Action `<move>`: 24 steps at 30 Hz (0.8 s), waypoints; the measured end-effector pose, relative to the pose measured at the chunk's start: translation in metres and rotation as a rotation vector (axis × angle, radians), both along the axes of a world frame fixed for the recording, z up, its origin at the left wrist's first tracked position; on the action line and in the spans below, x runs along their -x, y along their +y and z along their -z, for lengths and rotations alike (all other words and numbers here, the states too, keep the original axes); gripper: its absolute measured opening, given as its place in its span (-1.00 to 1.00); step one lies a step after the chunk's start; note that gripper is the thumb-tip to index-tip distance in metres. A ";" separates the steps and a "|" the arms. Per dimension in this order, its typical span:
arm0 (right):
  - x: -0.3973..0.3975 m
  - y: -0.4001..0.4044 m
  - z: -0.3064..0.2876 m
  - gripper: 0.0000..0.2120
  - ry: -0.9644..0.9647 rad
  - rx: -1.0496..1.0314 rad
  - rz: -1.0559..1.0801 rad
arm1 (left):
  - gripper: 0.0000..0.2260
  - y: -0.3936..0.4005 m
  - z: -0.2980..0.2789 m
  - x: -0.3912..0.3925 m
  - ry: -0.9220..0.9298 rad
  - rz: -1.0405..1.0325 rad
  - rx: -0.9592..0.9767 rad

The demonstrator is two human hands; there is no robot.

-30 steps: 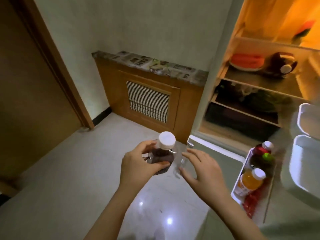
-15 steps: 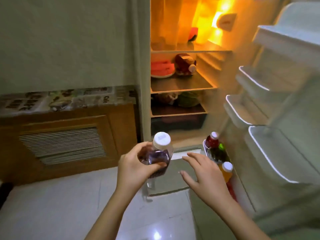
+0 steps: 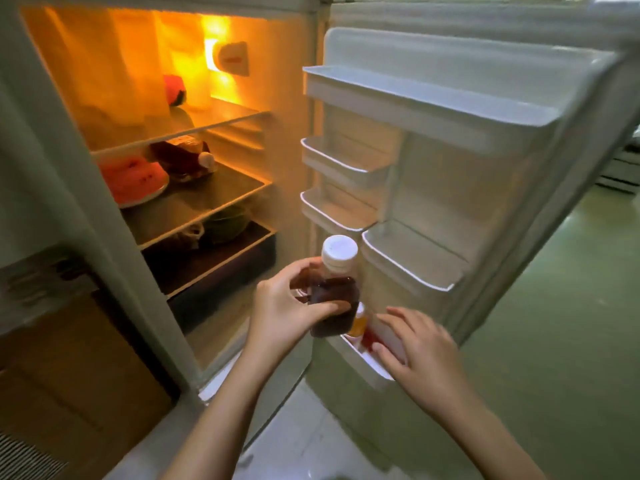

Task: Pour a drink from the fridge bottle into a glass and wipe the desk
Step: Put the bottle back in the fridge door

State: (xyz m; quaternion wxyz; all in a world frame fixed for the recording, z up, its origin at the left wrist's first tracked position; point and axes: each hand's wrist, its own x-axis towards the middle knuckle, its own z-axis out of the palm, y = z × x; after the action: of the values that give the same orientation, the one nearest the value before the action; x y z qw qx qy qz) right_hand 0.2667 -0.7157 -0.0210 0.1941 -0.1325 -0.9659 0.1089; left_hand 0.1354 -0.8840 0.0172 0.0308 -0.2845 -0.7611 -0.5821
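Your left hand (image 3: 284, 317) grips the bottle (image 3: 334, 289) of dark drink, upright, in front of the open fridge door (image 3: 485, 188). Your right hand (image 3: 420, 355) hovers relaxed near the lowest door shelf (image 3: 360, 358), holding nothing. Keep the bottle upright and shut the door gently.

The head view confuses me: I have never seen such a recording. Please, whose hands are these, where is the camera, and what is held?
There is no machine here. A person wears one wide-angle camera on the head, looking forward and down, so you see that person's own two hands. The left hand grips a small clear plastic bottle of dark drink with a white cap. The right hand is open and holds nothing, spread by the lowest white door shelf of the open fridge. Inside, on a glass shelf, lies a plate of red watermelon.
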 end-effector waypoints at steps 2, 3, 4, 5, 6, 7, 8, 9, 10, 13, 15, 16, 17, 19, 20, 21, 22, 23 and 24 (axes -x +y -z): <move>-0.004 0.011 -0.003 -0.65 0.019 -0.007 0.048 | -0.49 0.021 -0.005 0.005 0.004 0.068 -0.029; -0.004 0.016 -0.004 -0.63 0.022 -0.016 0.069 | -0.48 0.031 -0.007 0.008 0.004 0.104 -0.043; -0.005 0.020 -0.005 -0.62 0.016 -0.028 0.086 | -0.48 0.039 -0.010 0.010 0.001 0.143 -0.057; -0.004 0.024 -0.006 -0.60 0.003 -0.034 0.103 | -0.47 0.046 -0.013 0.014 -0.001 0.186 -0.068; -0.004 0.027 -0.007 -0.59 -0.007 -0.034 0.123 | -0.47 0.053 -0.017 0.018 0.003 0.230 -0.075; -0.003 0.029 -0.008 -0.58 -0.013 -0.032 0.145 | -0.46 0.059 -0.022 0.022 0.008 0.267 -0.080; -0.002 0.030 -0.010 -0.57 -0.014 -0.033 0.167 | -0.43 0.064 -0.027 0.028 0.009 0.297 -0.087; -0.001 0.031 -0.012 -0.57 -0.011 -0.031 0.191 | -0.39 0.070 -0.033 0.033 0.006 0.326 -0.099; 0.000 0.031 -0.014 -0.57 -0.002 -0.028 0.214 | -0.36 0.075 -0.038 0.039 -0.002 0.359 -0.114; 0.007 0.032 -0.021 -0.58 0.005 -0.022 0.271 | -0.34 0.099 -0.047 0.060 -0.053 0.489 -0.146; 0.012 0.033 -0.025 -0.58 0.003 -0.020 0.324 | -0.34 0.117 -0.047 0.074 -0.073 0.570 -0.151; 0.014 0.033 -0.027 -0.58 0.012 -0.015 0.351 | -0.33 0.125 -0.046 0.079 -0.083 0.598 -0.146; 0.017 0.032 -0.029 -0.58 0.022 -0.007 0.376 | -0.33 0.133 -0.044 0.084 -0.095 0.618 -0.140; 0.021 0.031 -0.031 -0.59 0.028 0.003 0.422 | -0.42 0.144 -0.040 0.092 -0.126 0.651 -0.138; 0.023 0.031 -0.031 -0.59 0.022 0.000 0.438 | -0.54 0.149 -0.039 0.096 -0.142 0.670 -0.138; 0.024 0.030 -0.030 -0.60 0.018 -0.007 0.458 | -0.66 0.154 -0.039 0.099 -0.153 0.695 -0.140; 0.026 0.030 -0.030 -0.60 0.019 -0.012 0.483 | -0.75 0.158 -0.039 0.103 -0.154 0.712 -0.143; 0.027 0.029 -0.029 -0.60 0.021 -0.012 0.508 | -0.79 0.161 -0.039 0.106 -0.157 0.719 -0.149; 0.029 0.028 -0.029 -0.60 0.018 -0.011 0.531 | -0.80 0.165 -0.038 0.108 -0.153 0.717 -0.151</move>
State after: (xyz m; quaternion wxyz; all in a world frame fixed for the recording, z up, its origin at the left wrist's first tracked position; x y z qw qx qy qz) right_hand 0.2380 -0.6873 0.0078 0.2253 -0.3791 -0.8961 0.0502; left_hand 0.0271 -0.7188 0.0553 -0.2111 -0.4855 -0.5683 -0.6299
